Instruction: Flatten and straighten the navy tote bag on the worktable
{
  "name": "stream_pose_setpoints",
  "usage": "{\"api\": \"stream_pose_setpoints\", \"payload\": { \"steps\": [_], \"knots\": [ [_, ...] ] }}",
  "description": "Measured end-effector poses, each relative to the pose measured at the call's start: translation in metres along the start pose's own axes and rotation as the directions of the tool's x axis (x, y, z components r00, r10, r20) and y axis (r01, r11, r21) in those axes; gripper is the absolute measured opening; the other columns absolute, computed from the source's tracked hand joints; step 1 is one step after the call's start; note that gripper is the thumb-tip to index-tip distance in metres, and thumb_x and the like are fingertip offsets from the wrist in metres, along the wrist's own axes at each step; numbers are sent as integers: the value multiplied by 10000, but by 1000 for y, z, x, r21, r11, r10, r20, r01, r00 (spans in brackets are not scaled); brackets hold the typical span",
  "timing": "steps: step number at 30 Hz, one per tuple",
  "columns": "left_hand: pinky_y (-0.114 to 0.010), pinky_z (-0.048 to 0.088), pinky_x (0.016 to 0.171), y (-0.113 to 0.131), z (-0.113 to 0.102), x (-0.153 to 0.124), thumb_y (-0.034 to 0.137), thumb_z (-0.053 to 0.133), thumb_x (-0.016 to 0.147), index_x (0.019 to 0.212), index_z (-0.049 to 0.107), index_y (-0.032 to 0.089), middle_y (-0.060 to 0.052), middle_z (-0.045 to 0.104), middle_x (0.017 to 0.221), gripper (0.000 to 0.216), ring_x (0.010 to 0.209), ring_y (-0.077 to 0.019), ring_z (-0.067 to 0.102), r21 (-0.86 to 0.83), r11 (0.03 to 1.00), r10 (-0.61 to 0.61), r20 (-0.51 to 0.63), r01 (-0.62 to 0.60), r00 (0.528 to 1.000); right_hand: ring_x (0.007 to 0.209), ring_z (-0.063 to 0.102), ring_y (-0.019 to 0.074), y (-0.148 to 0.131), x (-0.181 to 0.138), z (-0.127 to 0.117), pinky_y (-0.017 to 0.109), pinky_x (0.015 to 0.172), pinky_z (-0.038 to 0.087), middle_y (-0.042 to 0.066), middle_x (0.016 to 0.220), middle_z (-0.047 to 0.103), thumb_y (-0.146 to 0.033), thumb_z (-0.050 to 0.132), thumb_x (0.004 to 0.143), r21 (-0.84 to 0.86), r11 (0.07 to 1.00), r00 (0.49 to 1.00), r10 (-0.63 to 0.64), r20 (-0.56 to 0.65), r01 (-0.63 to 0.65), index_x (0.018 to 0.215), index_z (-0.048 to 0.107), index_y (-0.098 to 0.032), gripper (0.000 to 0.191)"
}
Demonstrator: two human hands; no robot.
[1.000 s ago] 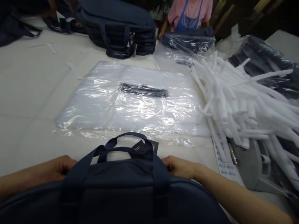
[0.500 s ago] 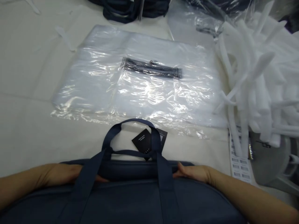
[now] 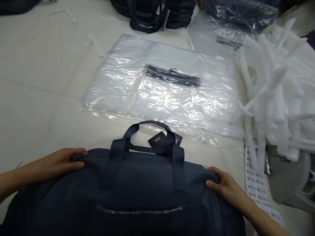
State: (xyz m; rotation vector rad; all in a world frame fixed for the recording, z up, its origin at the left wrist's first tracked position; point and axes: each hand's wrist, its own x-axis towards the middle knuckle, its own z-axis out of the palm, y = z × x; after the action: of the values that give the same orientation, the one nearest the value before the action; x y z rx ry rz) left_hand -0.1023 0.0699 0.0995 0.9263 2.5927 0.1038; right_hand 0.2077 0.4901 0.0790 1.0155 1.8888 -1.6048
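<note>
A navy blue bag [image 3: 137,193] lies flat on the white table in front of me, its two handles [image 3: 147,131] pointing away and a black hang tag [image 3: 157,141] tucked under them. My left hand [image 3: 57,162] grips the bag's top left corner. My right hand [image 3: 223,185] grips its top right corner. Beyond the bag lies a stack of clear plastic bags [image 3: 162,91] with a dark strip [image 3: 172,76] on top.
A heap of white foam strips [image 3: 275,88] covers the right side. A sheet of barcode labels [image 3: 256,183] lies beside my right hand. More navy bags [image 3: 157,13] and a plastic-wrapped bag [image 3: 238,16] sit at the far edge.
The bag has slid forward onto the table, showing more of its front. Both hands have moved outward from near the handles to the bag's top corners.
</note>
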Motion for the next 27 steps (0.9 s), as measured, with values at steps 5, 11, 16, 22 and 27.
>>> {"api": "stream_pose_setpoints", "payload": {
  "steps": [5, 11, 16, 22, 27],
  "knots": [
    [-376, 457, 923, 25, -13, 6, 489, 262, 962, 1159, 536, 187, 7, 661, 1073, 452, 1071, -260, 611, 5, 996, -88, -27, 88, 996, 890, 677, 320, -1, -4, 16, 443, 815, 500, 86, 897, 717, -609, 361, 862, -466, 877, 955, -27, -294, -119, 1062, 555, -228, 473],
    [-388, 504, 700, 23, -11, 16, 453, -19, 994, 1031, 533, 98, -33, 583, 724, 657, 747, -253, 648, 209, 954, -254, 178, 215, 951, 708, 677, 329, 4, 3, 31, 424, 627, 489, 91, 701, 680, -592, 200, 925, -712, 626, 910, -9, -415, -318, 995, 561, -221, 523],
    [-449, 448, 985, 32, -20, -5, 393, 276, 1009, 1172, 501, 66, -138, 566, 1146, 429, 1128, -281, 551, 16, 997, -63, -291, 71, 955, 1064, 605, 346, -11, -7, 49, 512, 851, 509, 188, 1067, 633, -433, 431, 919, -805, 593, 574, -665, -477, 17, 1177, 544, -141, 406],
    [-556, 16, 1180, 102, 4, -14, 464, 432, 961, 1404, 402, 264, -36, 405, 1482, 486, 1421, -292, 226, 150, 891, 454, -344, -429, 822, 1425, 243, 331, -82, 3, 139, 567, 1126, 272, 118, 1500, 381, -316, 521, 892, -852, 134, 487, -860, 154, 506, 1456, 323, -213, 606],
    [-503, -99, 1168, 104, 63, 16, 607, 440, 913, 1398, 424, 346, 26, 381, 1491, 551, 1417, -272, 241, 92, 929, 369, -190, -357, 910, 1450, 155, 331, -81, 60, 174, 582, 1163, 135, 81, 1567, 237, -497, 456, 915, -805, 181, 654, -692, 304, 566, 1476, 286, -200, 657]
  ]
}}
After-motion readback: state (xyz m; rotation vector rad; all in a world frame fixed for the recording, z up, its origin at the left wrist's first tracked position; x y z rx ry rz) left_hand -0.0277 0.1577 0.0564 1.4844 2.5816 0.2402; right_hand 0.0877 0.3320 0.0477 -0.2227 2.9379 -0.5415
